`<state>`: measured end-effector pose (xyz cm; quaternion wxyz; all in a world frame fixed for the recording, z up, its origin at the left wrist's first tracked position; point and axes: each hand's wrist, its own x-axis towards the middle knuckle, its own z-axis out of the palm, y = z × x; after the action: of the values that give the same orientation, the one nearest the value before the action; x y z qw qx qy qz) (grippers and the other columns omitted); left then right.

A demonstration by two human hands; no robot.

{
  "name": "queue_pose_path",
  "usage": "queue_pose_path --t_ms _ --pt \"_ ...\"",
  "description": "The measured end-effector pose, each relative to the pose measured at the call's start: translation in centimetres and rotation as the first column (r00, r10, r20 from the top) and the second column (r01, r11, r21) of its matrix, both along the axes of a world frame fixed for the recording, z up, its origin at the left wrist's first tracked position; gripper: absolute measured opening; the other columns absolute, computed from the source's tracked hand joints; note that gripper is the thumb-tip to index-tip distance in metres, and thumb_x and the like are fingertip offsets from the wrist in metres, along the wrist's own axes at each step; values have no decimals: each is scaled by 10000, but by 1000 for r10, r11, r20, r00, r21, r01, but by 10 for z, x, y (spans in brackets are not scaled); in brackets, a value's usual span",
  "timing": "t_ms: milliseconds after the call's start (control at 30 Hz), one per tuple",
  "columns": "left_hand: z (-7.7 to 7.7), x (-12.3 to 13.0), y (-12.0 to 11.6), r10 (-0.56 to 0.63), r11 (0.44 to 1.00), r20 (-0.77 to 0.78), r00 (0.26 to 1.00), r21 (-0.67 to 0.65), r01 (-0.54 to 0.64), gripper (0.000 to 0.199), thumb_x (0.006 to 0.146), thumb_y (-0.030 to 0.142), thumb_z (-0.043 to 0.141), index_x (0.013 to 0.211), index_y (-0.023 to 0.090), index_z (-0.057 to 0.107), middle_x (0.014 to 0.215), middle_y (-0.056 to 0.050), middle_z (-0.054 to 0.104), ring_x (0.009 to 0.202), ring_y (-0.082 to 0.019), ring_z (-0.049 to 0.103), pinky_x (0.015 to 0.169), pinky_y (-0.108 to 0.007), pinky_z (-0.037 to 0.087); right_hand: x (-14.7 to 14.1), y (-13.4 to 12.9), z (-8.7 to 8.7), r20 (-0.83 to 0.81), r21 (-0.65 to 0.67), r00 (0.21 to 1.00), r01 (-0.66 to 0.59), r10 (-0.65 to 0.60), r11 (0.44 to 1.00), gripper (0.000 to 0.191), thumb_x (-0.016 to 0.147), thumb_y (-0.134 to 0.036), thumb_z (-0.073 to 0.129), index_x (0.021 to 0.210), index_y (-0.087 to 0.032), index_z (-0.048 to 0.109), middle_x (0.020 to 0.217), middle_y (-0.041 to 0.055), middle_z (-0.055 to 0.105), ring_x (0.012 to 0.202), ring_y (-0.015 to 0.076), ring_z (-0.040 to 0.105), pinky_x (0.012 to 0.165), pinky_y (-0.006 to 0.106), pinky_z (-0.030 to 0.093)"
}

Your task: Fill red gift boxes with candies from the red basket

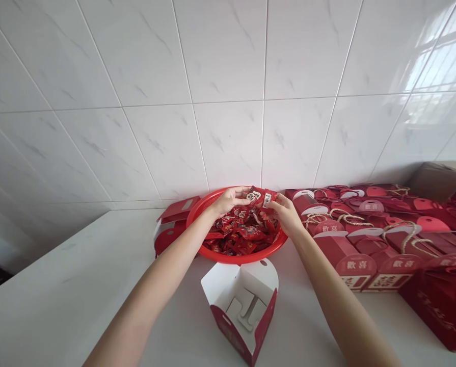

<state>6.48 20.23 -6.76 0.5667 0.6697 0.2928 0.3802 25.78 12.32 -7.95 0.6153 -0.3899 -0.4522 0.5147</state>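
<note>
Both my hands are raised over a red plastic basket (259,256) filled with small red wrapped packets (246,233). My left hand (231,200) pinches the left side of a red packet with pale printed labels (256,195). At the other side of it, my right hand (283,209) has its fingers closed on a packet too; whether this is one packet or two side by side I cannot tell. Nearer to me, between my forearms, stands an open gift box (240,306), white inside and dark red outside, its flaps up. Only its interlocked cardboard bottom shows inside.
Many red gift boxes with rope handles (361,244) stand in rows at the right. A darker red box (441,306) stands in front of them. Red folded boxes (172,229) lie left of the basket. A brown carton (437,179) sits at the far right, by the tiled wall (228,142).
</note>
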Motion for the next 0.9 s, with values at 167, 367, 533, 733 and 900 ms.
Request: queue_pose_path --t_ms 167,367,533,733,900 --pt "1 0 -1 -4 1000 -21 1000 0 4 559 614 220 900 1134 152 707 947 -53 752 898 -189 691 938 -385 500 0 0 -1 25 -10 1000 -2 3 1000 321 627 -322 777 897 -200 652 750 16 743 539 149 632 471 248 467" --pt "5 2 -7 22 995 -130 991 103 -8 503 686 244 808 1168 152 695 1003 -64 753 920 -195 688 927 -373 512 -3 0 -3 50 15 999 -23 22 1000 320 629 -391 810 844 -210 659 731 25 731 587 173 636 507 282 498" --pt "1 1 -2 291 945 -356 888 250 -210 362 744 180 622 1089 145 726 1031 -92 745 990 -251 667 900 -369 503 -3 -3 0 54 51 998 33 -35 998 217 675 -344 752 799 -210 633 649 10 701 574 161 606 529 276 502" --pt "-6 12 -15 104 981 -579 809 193 12 334 664 260 761 995 218 770 1086 -56 760 1047 -296 671 905 -345 493 -3 -4 2 49 67 997 52 -55 996 214 676 -359 733 757 -201 614 618 -2 673 553 147 584 559 280 495" --pt "-19 32 -32 -75 953 -824 562 107 284 786 518 246 869 1276 274 663 1422 -105 609 1280 -401 556 1000 -428 455 -3 -2 0 44 97 997 56 -60 994 208 671 -357 733 754 -202 622 597 -8 659 604 162 615 631 298 519"
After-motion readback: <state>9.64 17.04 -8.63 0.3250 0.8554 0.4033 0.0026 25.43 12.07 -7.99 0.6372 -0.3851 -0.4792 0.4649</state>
